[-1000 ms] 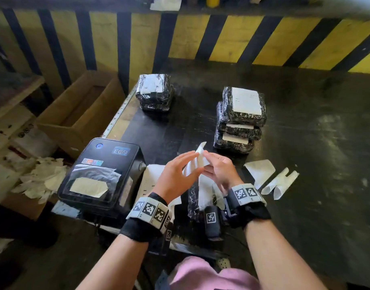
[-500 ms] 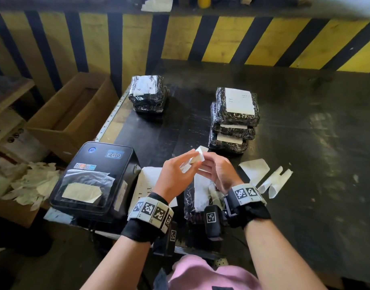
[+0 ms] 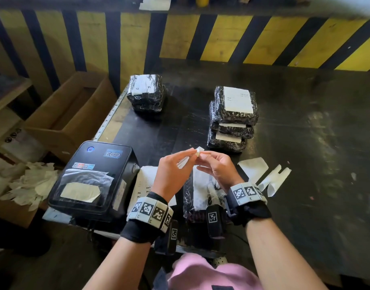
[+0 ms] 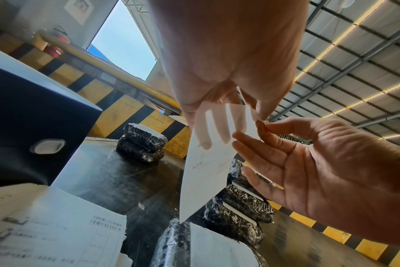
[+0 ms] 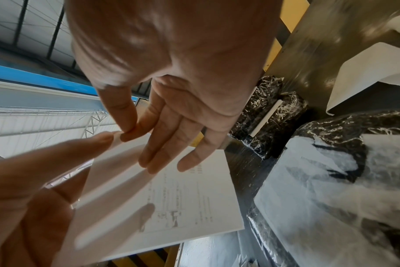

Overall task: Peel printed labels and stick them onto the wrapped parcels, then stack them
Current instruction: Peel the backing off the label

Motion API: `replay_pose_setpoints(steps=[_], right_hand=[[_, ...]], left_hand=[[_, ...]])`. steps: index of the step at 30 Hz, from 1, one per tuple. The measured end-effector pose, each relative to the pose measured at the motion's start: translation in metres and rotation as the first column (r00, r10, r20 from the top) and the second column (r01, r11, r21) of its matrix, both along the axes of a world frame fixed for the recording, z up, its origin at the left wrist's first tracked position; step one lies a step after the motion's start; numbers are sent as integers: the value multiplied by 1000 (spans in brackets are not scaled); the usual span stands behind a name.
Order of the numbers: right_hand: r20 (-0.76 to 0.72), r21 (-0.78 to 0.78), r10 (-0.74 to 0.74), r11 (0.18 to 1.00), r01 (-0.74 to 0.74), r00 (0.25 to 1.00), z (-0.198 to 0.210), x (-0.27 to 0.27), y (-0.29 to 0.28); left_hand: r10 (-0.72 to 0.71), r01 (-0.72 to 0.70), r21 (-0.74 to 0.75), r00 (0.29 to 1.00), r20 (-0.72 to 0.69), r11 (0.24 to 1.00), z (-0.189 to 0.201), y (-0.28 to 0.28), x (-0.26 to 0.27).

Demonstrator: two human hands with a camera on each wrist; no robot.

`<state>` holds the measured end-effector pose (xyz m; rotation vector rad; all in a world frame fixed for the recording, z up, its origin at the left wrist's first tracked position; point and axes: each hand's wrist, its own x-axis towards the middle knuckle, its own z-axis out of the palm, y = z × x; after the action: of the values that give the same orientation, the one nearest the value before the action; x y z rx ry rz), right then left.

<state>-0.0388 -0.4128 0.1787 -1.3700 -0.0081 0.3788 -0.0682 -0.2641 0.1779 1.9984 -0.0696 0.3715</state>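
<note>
Paper-thin and floppy, the label [image 4: 208,162] is pinched at its twelve-o'clock corner by left hand [image 3: 172,174] and right hand [image 3: 216,167] (best peel point).

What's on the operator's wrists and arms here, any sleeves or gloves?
No gloves; forearms bare. The left hand and right hand each have a black fabric wrap at the wrist, topped by a band of white tiles printed with black square fiducial markers: left band, right band. A black camera module with its own marker tag hangs under each wrist. Pink garment at the bottom edge.
</note>
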Motion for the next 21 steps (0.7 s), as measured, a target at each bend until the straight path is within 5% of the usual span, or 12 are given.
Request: replay_pose_setpoints(steps=[21], right_hand=[[13, -10, 34, 999, -34, 999, 2, 1, -4]], left_hand=[[-70, 68, 60, 997, 28, 996, 8, -1, -4]])
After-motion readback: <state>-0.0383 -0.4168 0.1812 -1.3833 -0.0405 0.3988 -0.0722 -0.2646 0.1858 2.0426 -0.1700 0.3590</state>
